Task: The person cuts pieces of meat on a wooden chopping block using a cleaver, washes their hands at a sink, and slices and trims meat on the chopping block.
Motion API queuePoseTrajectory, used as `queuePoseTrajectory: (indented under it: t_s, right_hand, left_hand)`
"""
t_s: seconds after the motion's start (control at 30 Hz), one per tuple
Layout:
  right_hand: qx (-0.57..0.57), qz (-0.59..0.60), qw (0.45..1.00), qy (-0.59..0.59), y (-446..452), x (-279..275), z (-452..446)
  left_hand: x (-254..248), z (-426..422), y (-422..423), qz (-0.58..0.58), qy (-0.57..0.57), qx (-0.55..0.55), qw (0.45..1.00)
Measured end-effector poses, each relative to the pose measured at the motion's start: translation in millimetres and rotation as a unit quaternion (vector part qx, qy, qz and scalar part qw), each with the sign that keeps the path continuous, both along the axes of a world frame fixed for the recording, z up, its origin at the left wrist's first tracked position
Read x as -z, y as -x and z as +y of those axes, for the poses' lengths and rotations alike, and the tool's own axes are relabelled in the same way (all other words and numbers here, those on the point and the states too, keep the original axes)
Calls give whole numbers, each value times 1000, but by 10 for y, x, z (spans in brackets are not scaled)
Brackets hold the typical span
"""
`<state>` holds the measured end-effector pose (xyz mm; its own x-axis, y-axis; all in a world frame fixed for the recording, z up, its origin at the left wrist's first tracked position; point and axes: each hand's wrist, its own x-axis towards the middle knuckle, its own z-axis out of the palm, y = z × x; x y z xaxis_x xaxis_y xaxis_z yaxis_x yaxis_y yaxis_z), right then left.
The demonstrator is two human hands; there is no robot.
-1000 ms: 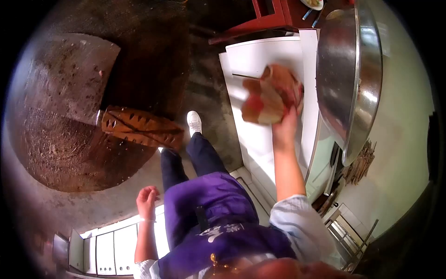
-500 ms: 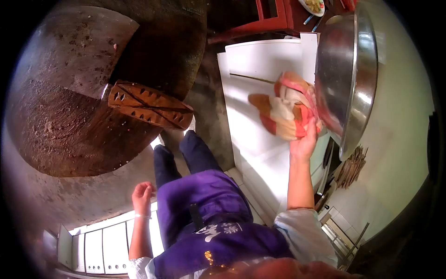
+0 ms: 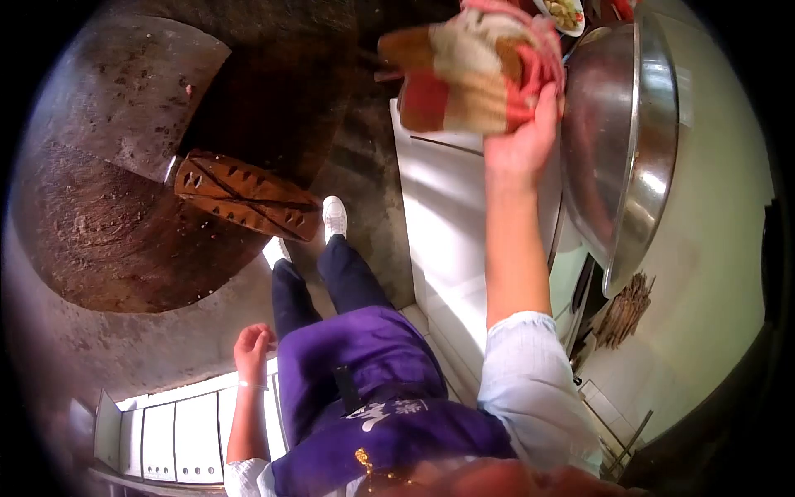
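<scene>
The right hand [image 3: 522,137] has its grip clamped on a red, brown and cream patchwork cloth [image 3: 484,79], close to the left of the wide, shiny metal basin [image 3: 596,137]. Well left of the basin, a broad metal cleaver with a carved brown handle [image 3: 247,195] lies on a dark, round wooden block [image 3: 124,240]; the left hand [image 3: 253,346] is loosely curled, whether fully closed unclear. Right of the basin is a pale green wall [image 3: 712,224].

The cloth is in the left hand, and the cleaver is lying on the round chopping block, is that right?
Not quite: the head view shows the cloth in the right hand, not the left hand. The cleaver is indeed lying on the round chopping block.
</scene>
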<state>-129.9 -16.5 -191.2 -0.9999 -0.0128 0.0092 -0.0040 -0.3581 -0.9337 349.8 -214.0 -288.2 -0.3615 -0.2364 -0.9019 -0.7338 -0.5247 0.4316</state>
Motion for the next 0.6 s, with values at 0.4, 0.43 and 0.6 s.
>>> queuePoseTrajectory:
  t_s: [0.4, 0.43, 0.6]
  right_hand:
    - [165, -171, 971, -1, -642, 176, 854]
    - [154, -157, 975, 10, -883, 195, 1136]
    - [188, -221, 956, 49, -1931, -298, 1717]
  left_hand:
    - [12, -16, 111, 8, -8, 40, 999]
    - [18, -35, 109, 12, -10, 44, 999]
    - [107, -120, 98, 13, -13, 64, 998]
